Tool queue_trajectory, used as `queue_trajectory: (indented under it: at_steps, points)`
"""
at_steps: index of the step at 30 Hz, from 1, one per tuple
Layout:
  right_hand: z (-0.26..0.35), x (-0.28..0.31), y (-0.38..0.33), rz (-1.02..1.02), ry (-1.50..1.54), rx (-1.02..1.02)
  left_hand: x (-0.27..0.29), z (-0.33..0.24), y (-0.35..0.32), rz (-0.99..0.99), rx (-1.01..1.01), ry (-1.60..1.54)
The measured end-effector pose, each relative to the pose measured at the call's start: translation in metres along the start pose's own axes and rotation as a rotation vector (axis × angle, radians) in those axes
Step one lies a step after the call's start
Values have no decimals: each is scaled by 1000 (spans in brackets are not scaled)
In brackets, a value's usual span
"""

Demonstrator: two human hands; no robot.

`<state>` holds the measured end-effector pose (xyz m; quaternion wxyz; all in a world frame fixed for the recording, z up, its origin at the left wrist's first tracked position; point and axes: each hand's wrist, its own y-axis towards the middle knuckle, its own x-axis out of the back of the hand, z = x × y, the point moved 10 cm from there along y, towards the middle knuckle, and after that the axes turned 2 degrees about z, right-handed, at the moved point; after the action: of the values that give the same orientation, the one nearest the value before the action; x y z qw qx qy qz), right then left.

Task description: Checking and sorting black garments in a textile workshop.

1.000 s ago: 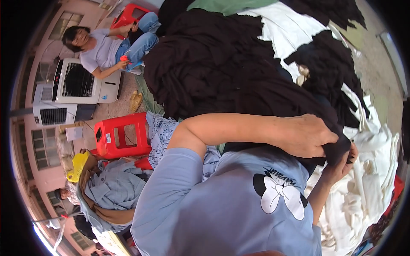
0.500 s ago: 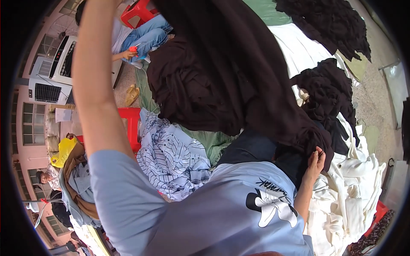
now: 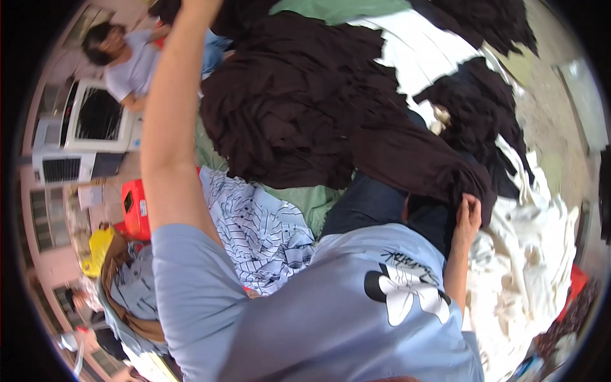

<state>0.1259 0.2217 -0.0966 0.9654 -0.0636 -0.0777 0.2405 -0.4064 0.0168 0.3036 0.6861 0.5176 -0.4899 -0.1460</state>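
Observation:
My left arm reaches far forward, and my left hand (image 3: 202,6) is cut off by the top edge with its fingers out of sight. Dark cloth shows right beside it. Near my lap my right hand (image 3: 470,213) pinches the near end of a dark brown piece of fabric (image 3: 420,153). That piece stretches across my dark trousers (image 3: 356,207) to a heaped pile of dark brown fabric (image 3: 280,108) in front of me. To the left of my lap lies a crumpled blue-and-white patterned shirt (image 3: 254,223).
White knitwear (image 3: 515,274) is piled at right, below another dark heap (image 3: 477,102). White cloth (image 3: 417,54) and a green sheet (image 3: 337,9) lie beyond. At left are a co-worker (image 3: 130,67), an air cooler (image 3: 95,118), a red stool (image 3: 135,209) and a yellow bag (image 3: 98,249).
The raised dark fabric has come down, lying over the pile and across my lap. My left arm has shifted slightly right in view; my right hand keeps its hold.

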Motion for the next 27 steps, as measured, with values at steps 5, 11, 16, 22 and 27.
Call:
queue_trajectory:
  at_steps: [5, 11, 16, 22, 27]
  points:
    - [-2, -12, 5, 79, -25, 5, -150, -35, -218, 530, 107, -168]
    - [2, 1, -4, 41, -130, 61, -218, -98, -358, 952, 389, -474]
    - [20, 31, -10, -110, -355, 112, -132, -208, -314, 940, 289, -890]
    - [-20, 77, 16, -71, -443, 106, -63, -214, -315, 783, 162, -748]
    - [-23, 190, -12, -445, -310, 228, 17, -293, -341, 1054, -68, -1155]
